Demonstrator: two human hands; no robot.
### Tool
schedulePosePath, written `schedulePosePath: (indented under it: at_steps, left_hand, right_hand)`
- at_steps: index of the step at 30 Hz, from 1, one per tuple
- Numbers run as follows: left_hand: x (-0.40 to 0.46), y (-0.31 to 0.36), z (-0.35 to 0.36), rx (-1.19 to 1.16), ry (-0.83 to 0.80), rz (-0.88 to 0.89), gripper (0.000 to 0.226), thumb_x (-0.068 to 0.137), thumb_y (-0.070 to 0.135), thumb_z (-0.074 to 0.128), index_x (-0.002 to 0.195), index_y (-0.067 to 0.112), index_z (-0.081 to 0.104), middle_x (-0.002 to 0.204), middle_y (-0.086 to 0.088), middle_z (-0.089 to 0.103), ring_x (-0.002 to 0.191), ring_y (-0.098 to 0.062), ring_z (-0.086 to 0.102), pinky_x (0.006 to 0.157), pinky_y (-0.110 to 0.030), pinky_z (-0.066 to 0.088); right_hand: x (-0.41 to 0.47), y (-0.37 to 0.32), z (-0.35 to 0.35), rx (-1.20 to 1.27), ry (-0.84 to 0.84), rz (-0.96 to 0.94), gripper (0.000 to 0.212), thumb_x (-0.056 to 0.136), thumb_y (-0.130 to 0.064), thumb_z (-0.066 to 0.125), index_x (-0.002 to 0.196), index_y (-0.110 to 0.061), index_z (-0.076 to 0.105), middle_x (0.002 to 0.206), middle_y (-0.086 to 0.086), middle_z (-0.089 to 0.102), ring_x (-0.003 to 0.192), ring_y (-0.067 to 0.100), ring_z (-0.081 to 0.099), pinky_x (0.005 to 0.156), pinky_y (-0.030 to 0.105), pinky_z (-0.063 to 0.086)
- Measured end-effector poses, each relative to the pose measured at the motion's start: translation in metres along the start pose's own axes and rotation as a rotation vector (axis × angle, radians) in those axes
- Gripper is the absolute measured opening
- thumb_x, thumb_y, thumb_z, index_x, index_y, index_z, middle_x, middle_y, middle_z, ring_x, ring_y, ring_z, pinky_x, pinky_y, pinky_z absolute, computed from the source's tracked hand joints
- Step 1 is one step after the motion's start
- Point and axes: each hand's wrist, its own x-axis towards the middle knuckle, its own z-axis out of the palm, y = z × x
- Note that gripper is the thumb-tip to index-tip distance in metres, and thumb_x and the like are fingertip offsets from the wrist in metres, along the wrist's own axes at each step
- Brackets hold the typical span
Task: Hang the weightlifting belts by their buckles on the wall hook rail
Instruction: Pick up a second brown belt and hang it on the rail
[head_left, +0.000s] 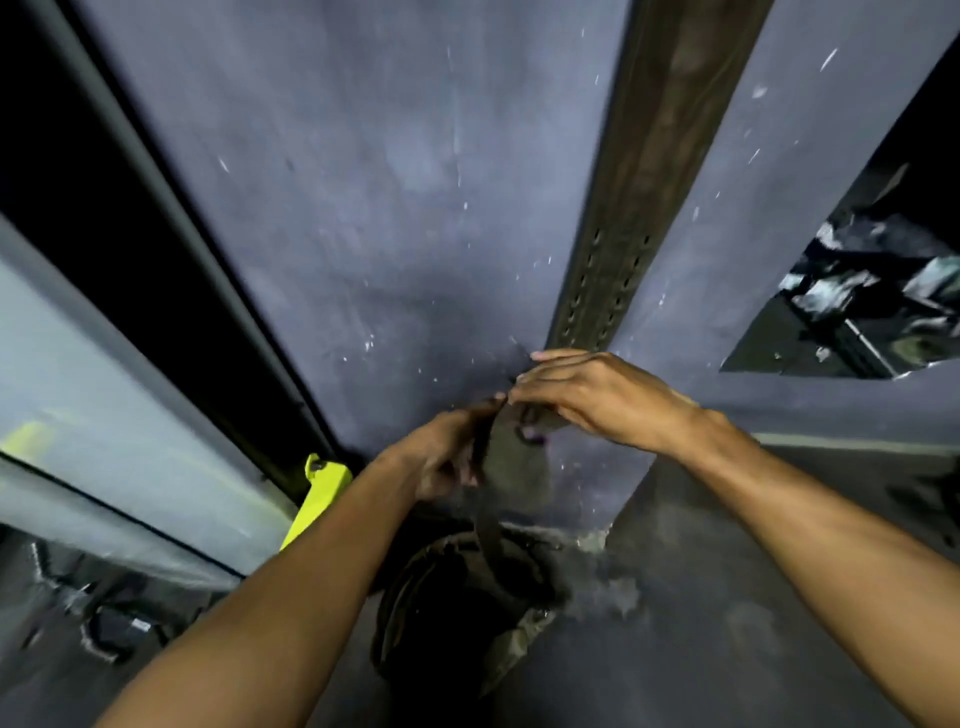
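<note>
Against scuffed grey wall (363, 182), hands (519, 415) on belt (639, 182)

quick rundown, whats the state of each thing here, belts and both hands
hung belt: flat against the grey wall, two rows of holes showing, its near end under the right hand
right hand: palm down, fingers pressed over that belt's end
left hand: closed in a grip on a belt strap
belt strap: trails down from the hands
coiled belts: heaped on the floor, not hung
</note>
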Motion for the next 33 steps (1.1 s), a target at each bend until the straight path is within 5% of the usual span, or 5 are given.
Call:
schedulePosePath:
  at_steps: [5, 11, 16, 27, 33]
  left_hand:
    - [-0.023, 0.031, 0.01, 0.126, 0.119, 0.365, 0.023, 0.099, 0.026, 0.065, 0.086, 0.013, 0.077, 0.07, 0.004, 0.077, 0.059, -0.007, 0.071, 0.049, -0.017, 0.051]
    - [-0.041, 0.069, 0.046, 0.173, 0.062, 0.64, 0.021, 0.098, 0.033, 0.066, 0.097, 0.016, 0.078, 0.092, -0.001, 0.079, 0.084, -0.011, 0.072, 0.071, -0.025, 0.059]
    - [-0.074, 0.113, 0.087, 0.167, -0.034, 0.838, 0.019, 0.1, 0.026, 0.063, 0.099, 0.013, 0.076, 0.091, -0.001, 0.078, 0.082, -0.009, 0.07, 0.071, -0.021, 0.056]
    - [-0.129, 0.165, 0.14, 0.191, -0.155, 0.95, 0.012, 0.106, 0.022, 0.052, 0.104, 0.019, 0.064, 0.095, 0.007, 0.077, 0.089, -0.005, 0.071, 0.076, -0.018, 0.056]
    - [-0.146, 0.173, 0.143, 0.309, -0.133, 0.945, 0.018, 0.101, 0.039, 0.06, 0.107, 0.023, 0.065, 0.09, 0.012, 0.078, 0.084, 0.0, 0.074, 0.066, -0.014, 0.056]
  right_hand:
    - [-0.017, -0.011, -0.032, -0.029, 0.03, 0.151, 0.044, 0.091, 0.002, 0.068, 0.133, -0.009, 0.068, 0.139, 0.009, 0.066, 0.131, 0.028, 0.062, 0.115, 0.044, 0.045]
    - [-0.02, -0.043, -0.03, 0.653, 0.912, 0.97, 0.042, 0.089, -0.003, 0.075, 0.117, -0.026, 0.054, 0.106, 0.004, 0.059, 0.095, 0.015, 0.062, 0.083, 0.025, 0.053]
    - [0.002, -0.058, -0.069, 1.381, 1.068, 0.854, 0.028, 0.103, 0.001, 0.048, 0.124, -0.002, 0.066, 0.106, 0.014, 0.074, 0.092, 0.02, 0.069, 0.078, 0.029, 0.058]
    - [0.025, -0.085, -0.149, 1.223, 1.217, 0.784, 0.049, 0.108, -0.046, 0.043, 0.126, -0.011, 0.073, 0.122, 0.012, 0.077, 0.119, 0.028, 0.071, 0.104, 0.041, 0.053]
    - [0.022, -0.086, -0.175, 1.087, 1.135, 0.881, 0.049, 0.109, -0.044, 0.039, 0.112, -0.017, 0.079, 0.107, 0.006, 0.082, 0.106, 0.024, 0.077, 0.085, 0.032, 0.061]
